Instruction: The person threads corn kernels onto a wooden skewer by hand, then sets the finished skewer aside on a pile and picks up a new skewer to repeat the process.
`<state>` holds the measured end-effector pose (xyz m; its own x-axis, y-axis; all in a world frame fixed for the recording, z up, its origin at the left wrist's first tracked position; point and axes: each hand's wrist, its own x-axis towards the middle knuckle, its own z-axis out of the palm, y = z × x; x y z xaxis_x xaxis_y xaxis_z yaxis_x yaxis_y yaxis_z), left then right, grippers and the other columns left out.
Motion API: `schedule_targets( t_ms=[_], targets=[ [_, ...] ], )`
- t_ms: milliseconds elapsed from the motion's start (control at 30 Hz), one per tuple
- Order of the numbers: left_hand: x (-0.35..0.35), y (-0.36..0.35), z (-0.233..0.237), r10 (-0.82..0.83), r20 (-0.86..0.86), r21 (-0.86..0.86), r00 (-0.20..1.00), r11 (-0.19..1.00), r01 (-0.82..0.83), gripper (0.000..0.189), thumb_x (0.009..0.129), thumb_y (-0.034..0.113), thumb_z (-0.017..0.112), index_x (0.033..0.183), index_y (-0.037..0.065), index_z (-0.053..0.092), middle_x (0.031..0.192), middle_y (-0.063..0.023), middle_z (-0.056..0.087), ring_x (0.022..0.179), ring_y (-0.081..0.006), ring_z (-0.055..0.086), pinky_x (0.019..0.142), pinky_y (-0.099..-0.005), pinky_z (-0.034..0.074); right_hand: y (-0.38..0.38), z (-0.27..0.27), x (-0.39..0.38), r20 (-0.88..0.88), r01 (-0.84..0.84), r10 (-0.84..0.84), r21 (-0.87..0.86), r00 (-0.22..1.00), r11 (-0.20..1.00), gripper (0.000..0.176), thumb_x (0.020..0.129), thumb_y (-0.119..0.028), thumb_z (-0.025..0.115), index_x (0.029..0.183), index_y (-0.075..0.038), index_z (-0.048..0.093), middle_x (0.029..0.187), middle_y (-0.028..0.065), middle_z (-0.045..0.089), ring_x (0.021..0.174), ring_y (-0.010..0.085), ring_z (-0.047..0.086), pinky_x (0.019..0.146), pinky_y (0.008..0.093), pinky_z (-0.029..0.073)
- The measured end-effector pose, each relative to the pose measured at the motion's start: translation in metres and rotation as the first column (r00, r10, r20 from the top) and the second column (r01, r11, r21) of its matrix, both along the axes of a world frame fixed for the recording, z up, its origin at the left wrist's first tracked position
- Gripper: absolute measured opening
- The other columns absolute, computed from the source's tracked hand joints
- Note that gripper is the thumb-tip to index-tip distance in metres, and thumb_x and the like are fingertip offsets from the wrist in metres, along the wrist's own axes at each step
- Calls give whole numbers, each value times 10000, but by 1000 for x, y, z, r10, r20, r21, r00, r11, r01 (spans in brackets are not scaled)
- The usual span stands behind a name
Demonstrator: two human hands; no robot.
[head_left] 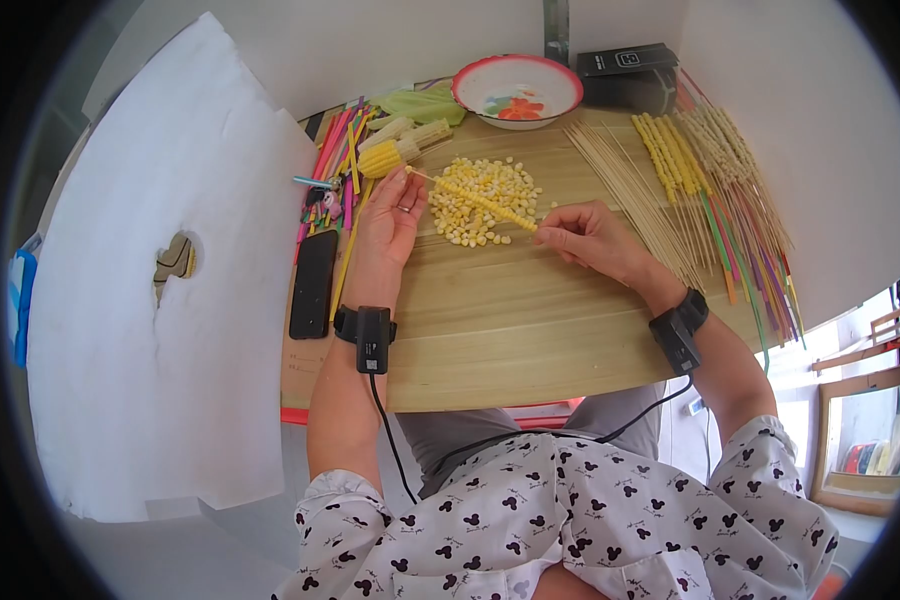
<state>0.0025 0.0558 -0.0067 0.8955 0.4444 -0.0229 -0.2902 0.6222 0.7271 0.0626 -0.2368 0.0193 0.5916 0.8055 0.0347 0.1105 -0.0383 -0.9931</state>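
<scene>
A thin skewer threaded with yellow corn kernels [485, 204] slants between my two hands, above a loose pile of kernels [470, 222]. Its bare upper-left end is at the fingers of my left hand [392, 212], which is palm up with the fingers curled in. My right hand [588, 238] pinches the lower-right end, where the row of kernels reaches my fingertips. Just above my left hand lies a partly stripped corn cob [385, 156]. Right of the pile are bare skewers [635, 195] and finished kernel skewers [667, 158].
A red-rimmed bowl [518, 92] stands at the back beside a black box [627, 78]. Green husk [420, 103], colourful sticks [338, 145] and a black phone [313, 285] lie on the left. More coloured, beaded sticks [735, 185] lie far right. White panels flank the table [490, 350].
</scene>
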Motion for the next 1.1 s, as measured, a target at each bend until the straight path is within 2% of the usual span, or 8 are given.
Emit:
schedule_targets(
  t_ms=[1100],
  targets=[
    [0,-3,3,82,6,168,997,982,-82,251,844,6,628,1091,-27,598,958,-117,651,874,-191,625,779,-317,523,-2,-1,2,-20,9,-10,-34,1000,999,176,896,-211,616,851,-51,674,571,-76,475,494,-3,380,445,168,286]
  ],
)
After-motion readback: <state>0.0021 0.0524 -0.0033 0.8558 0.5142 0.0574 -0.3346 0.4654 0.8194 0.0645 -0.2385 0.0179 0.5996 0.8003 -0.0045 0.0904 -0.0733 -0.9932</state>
